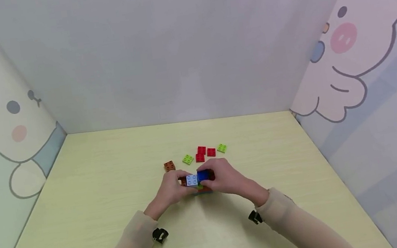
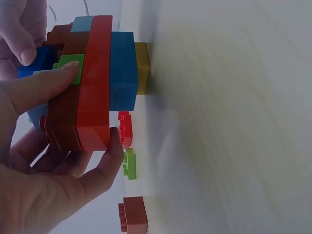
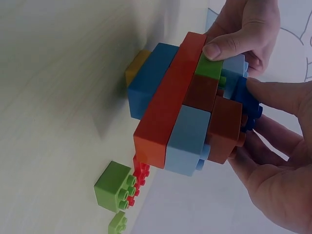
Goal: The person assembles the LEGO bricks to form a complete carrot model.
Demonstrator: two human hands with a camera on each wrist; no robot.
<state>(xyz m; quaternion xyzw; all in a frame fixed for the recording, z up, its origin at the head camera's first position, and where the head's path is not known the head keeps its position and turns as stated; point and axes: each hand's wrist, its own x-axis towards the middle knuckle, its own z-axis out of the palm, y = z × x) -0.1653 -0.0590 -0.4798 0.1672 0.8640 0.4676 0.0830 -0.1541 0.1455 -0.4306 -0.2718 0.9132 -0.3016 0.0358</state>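
Both hands are at a stacked toy-brick build with a long red layer [image 2: 95, 102], a blue brick [image 2: 123, 70] below it and a yellow brick [image 2: 142, 68] lowest, close over the table. My left hand [image 1: 171, 189] grips one end, its thumb on a green brick [image 3: 208, 67] and a fingertip at the red layer's lower edge. Near that thumb sits a light blue brick [image 1: 191, 180]. With thumb and fingers, my right hand [image 1: 225, 177] pinches a dark blue brick [image 3: 246, 97] on top, beside a brown brick [image 3: 225, 127]. Another light blue brick [image 3: 187, 139] stands at the right end.
Behind the build, loose bricks lie on the pale table [image 1: 95, 176]: a brown one [image 1: 169, 166], several red ones [image 1: 211, 152], a lime green one [image 1: 188, 159] and another lime green one [image 1: 222, 148]. A grey wall [image 1: 174, 59] rises behind, with printed side panels left and right.
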